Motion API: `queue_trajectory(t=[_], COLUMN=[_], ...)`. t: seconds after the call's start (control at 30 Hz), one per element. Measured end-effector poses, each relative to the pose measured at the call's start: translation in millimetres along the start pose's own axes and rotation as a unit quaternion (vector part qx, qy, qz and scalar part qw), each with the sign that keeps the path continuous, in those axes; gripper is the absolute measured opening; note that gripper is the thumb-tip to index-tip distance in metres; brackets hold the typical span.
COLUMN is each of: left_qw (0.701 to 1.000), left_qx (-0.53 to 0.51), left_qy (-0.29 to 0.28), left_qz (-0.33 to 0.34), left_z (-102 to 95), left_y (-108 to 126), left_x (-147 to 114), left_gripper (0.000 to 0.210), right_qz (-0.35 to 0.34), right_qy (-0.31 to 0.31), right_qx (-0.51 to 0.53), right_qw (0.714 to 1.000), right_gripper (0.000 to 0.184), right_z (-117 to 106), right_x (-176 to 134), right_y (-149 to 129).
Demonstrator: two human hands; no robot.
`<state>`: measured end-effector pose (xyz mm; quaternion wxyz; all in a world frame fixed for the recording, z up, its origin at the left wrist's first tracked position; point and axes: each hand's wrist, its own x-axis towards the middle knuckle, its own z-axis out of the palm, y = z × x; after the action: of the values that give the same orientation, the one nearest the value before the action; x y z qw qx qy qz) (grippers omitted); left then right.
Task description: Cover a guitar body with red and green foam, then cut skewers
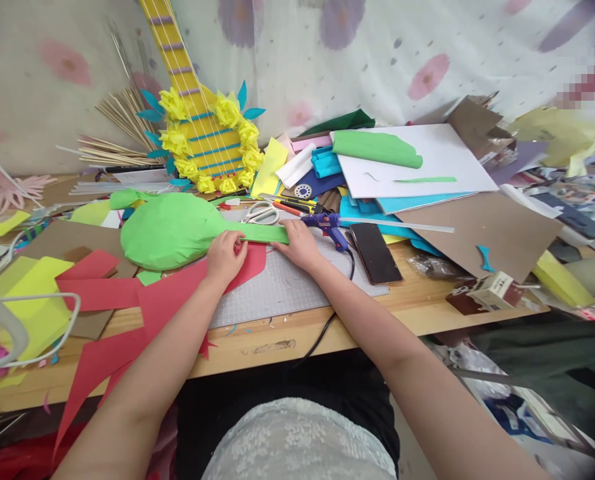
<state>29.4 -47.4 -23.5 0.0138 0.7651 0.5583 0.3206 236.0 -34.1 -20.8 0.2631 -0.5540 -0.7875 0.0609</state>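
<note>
A bright green paper-covered craft shape (170, 230), with a round body and a long flat neck (262, 233) like a small lute, lies across the work surface. My left hand (226, 255) is closed at the lower edge of the neck, near where it joins the body, thumb and fingertips pinched together. At the neck's far end my right hand (300, 244) grips it, thumb below and fingers over the top. Just beyond the right fingers lies a purple hot glue gun (327, 227) with a clear glue stick in it. Scissors (261, 213) rest behind the neck.
Red paper (165, 300) spreads under my left forearm, partly over a grey cutting mat (277, 293). A black phone (375, 253) lies to the right. Behind stands a yellow paper guitar (202, 133) with flowers. White board (417, 160) and brown cardboard (482, 227) are stacked at right.
</note>
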Motion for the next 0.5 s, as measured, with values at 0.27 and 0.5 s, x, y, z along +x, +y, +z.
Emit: queue_trajectory(t=[0.27,0.5], left_qw=[0.999,0.996], left_qx=[-0.03,0.007], left_qy=[-0.01,-0.058], left_qz=[0.024,0.073], left_z=[2.1,2.9], left_y=[-7.0,-3.7], left_x=[0.0,-0.5], left_gripper=[0.015,0.022], right_qz=[0.066,0.231], right_qy=[-0.026,0.054], right_qx=[0.019,-0.009], right_qw=[0.997,0.971], right_gripper=[0.026,0.046], right_z=[-51.9,-67.5], right_x=[-40.2,-56.0], right_y=[29.7,63.5])
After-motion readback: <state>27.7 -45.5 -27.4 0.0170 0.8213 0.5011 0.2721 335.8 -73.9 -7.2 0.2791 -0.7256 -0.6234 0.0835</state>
